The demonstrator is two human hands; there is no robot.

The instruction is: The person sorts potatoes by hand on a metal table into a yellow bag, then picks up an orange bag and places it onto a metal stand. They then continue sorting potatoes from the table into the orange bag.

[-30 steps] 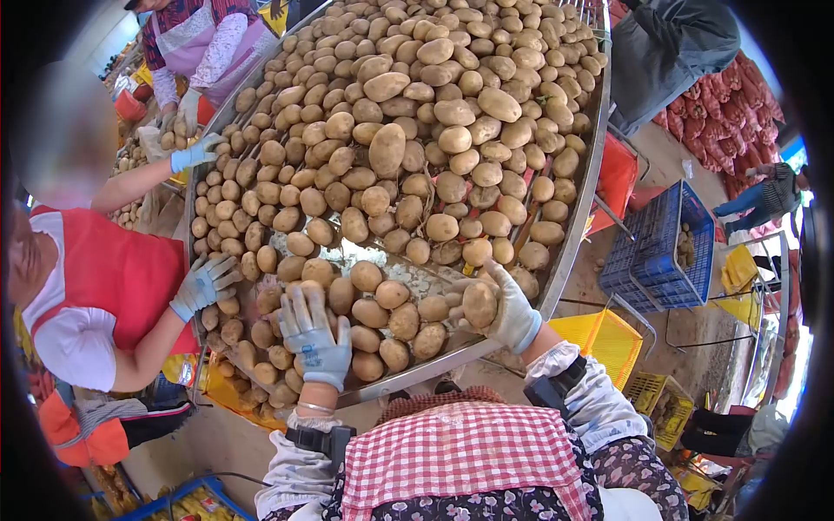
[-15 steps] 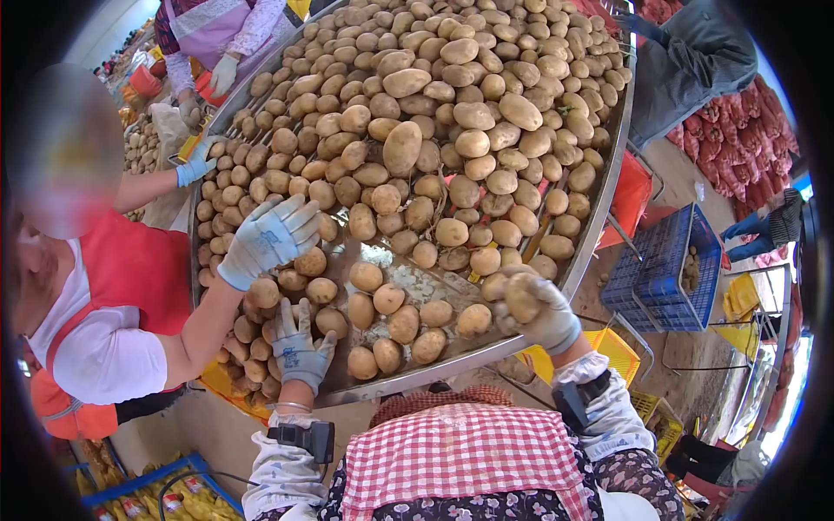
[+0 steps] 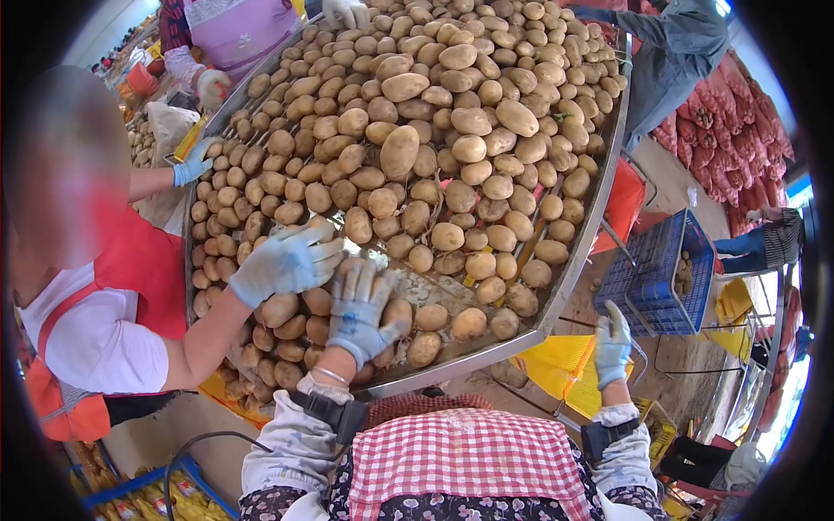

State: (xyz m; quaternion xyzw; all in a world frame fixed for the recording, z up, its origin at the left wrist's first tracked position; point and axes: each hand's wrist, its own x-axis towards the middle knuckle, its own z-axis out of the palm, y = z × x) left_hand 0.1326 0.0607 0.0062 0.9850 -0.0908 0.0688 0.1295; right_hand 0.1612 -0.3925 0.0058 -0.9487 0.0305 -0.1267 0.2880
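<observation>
Potatoes [image 3: 400, 152] are piled across a metal-rimmed sorting table [image 3: 452, 375]. My left hand [image 3: 360, 313], in a pale blue-grey work glove, lies over potatoes near the front edge. Its fingers are stretched out and its thumb is spread beside a potato [image 3: 398, 314]; its palm side is hidden. Past the table's right rim, my right hand [image 3: 613, 343], gloved too, is raised with fingers extended and nothing visible in it. It hovers over a yellow mesh sack [image 3: 565, 365]. A few loose potatoes [image 3: 469, 323] rest on the table's near right part.
At my left a co-worker's gloved hand [image 3: 291, 260] rests on potatoes close to my left hand. Another person in a pink apron [image 3: 239, 35] stands at the far left. Blue crates [image 3: 643, 278] and red net sacks [image 3: 721, 130] stand to the right.
My right hand has let go of a potato and swung right, off the table's edge. My left hand has moved right and forward over the potatoes. Loose potatoes at the near edge have shifted right.
</observation>
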